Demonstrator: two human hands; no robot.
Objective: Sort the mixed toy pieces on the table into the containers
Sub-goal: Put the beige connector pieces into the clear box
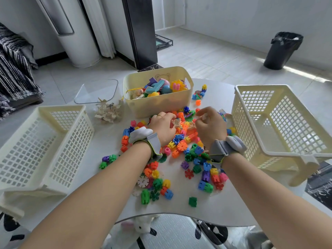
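Head view: we are curling our left hand (161,125) round a wooden cutout (177,123), probably light and stiff, best pinched edgewise; our right hand (210,125) is curling too, contents unclear.

No legible text or numbers; faint bear outline (162,76) on cream bin (158,105).

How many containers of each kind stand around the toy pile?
Lattice baskets: 2 (left, right)
Solid bin: 1
Clear tub: 1
Total: 4
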